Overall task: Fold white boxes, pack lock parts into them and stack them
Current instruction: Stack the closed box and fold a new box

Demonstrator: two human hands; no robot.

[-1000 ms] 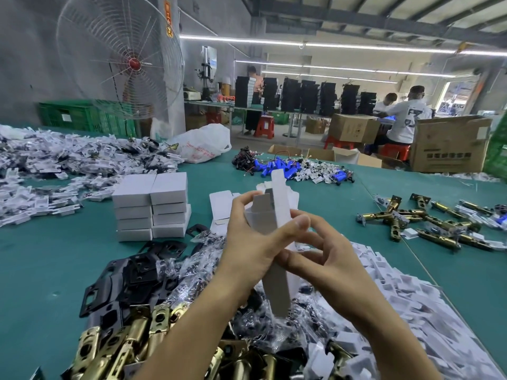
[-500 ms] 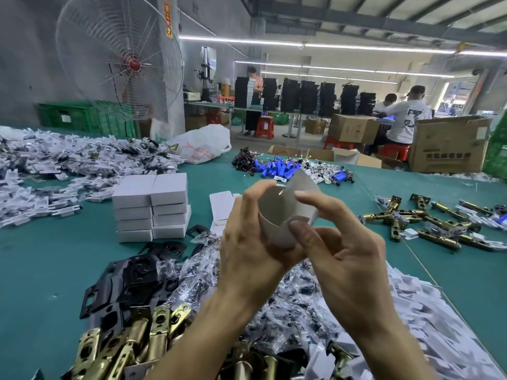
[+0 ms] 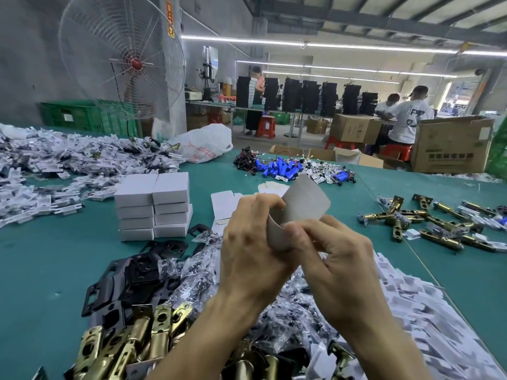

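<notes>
Both my hands hold a partly folded white box blank (image 3: 301,204) above the parts pile. My left hand (image 3: 252,242) grips its left side with curled fingers, and my right hand (image 3: 334,250) pinches its lower flap with the thumb. Two stacks of finished white boxes (image 3: 153,207) stand on the green table (image 3: 49,270) to the left. Flat box blanks (image 3: 223,205) lie behind my hands. Black lock plates (image 3: 131,275), brass latch bolts (image 3: 129,344) and bagged small parts (image 3: 192,272) lie heaped below my hands.
More brass latches (image 3: 428,223) lie at the right, blue cylinders with wires (image 3: 282,167) farther back. White packets (image 3: 55,165) cover the left of the table and a white pile (image 3: 417,308) lies at the right. A fan (image 3: 120,58), cardboard cartons (image 3: 450,144) and seated workers (image 3: 408,116) are behind.
The blank stood upright as a narrow strip a second ago. It has been bent open and turned, and both hands have shifted their hold lower on it.
</notes>
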